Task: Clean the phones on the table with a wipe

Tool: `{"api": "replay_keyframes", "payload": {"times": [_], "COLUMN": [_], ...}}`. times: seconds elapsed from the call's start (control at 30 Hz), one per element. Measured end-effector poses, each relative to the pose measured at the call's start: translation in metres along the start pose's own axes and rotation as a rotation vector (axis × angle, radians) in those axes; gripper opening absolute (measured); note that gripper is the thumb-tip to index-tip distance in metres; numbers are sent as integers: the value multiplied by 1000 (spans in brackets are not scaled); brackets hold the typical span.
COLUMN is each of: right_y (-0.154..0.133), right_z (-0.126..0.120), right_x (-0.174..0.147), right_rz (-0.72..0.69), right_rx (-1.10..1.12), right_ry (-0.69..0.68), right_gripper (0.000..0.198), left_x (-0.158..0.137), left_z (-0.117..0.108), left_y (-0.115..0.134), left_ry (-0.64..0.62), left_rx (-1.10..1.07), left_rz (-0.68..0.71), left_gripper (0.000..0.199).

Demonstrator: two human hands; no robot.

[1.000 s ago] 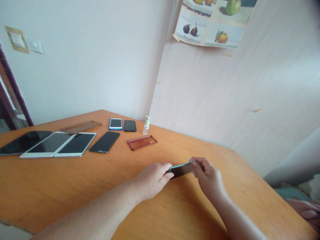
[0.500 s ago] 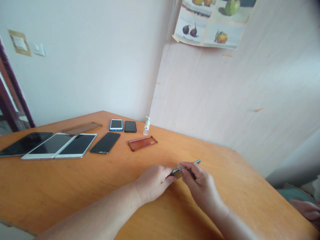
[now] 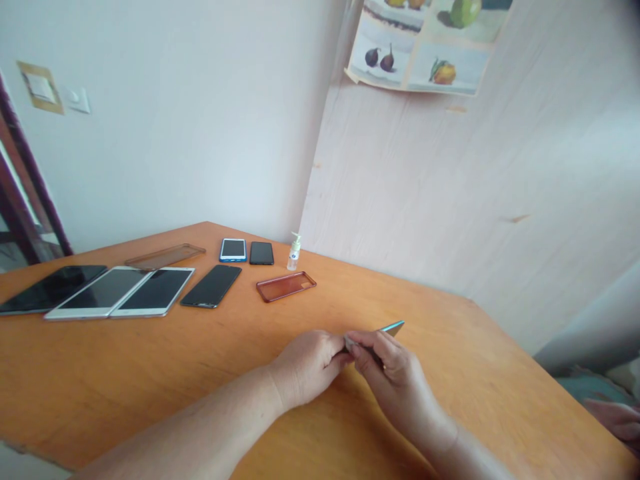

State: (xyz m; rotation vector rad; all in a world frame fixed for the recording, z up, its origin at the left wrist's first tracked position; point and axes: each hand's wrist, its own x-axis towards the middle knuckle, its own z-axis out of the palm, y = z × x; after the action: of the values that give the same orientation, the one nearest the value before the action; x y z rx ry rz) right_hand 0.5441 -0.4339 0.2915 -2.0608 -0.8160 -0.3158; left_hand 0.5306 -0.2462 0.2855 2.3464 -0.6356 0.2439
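Note:
Low over the table's near middle, my left hand grips one end of a thin phone between thumb and fingers. The phone is tilted, and only its far end with a light-blue edge shows. My right hand is closed on a small whitish wipe, pinched between thumb and fingers at the phone's edge beside my left fingertips. My hands hide most of the phone, and the wipe is mostly covered too.
On the wooden table lie a reddish phone case, a clear brownish case, a black phone, two smaller phones, white tablets and a black tablet. A pump bottle stands near the wall.
My right hand has slid left along the phone with the wipe, up to my left fingers. More of the phone's far end shows now. My left hand keeps its grip.

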Motion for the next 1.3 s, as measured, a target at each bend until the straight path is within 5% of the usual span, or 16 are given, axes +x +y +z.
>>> {"api": "replay_keyframes", "payload": {"times": [0.23,0.37,0.57,0.73,0.83,0.97,1.13,1.3], "right_y": [65,51,0,44,70,53,3,30], "right_z": [-50,-37,0,-34,-53,-38,-2,-25], "right_x": [12,8,0,9,12,7,-2,5], "right_rz": [403,317,19,347,414,353,49,259], "right_rx": [-38,-38,-8,-14,-42,-17,15,25], "right_ry": [335,299,4,256,356,309,31,187], "right_gripper": [40,39,25,38,44,43,27,35], "left_x": [1,1,0,1,2,1,0,1], "left_z": [0,0,1,-2,-3,-3,-1,-2], "left_y": [-2,-1,0,0,1,2,3,2], "left_ry": [-28,-24,-12,-32,-42,-38,-26,-32], "left_rx": [58,57,-5,28,34,29,-7,2], "left_rz": [-13,-16,6,-15,-11,-17,-1,-15], "left_gripper": [22,22,20,20,20,21,22,19]}}
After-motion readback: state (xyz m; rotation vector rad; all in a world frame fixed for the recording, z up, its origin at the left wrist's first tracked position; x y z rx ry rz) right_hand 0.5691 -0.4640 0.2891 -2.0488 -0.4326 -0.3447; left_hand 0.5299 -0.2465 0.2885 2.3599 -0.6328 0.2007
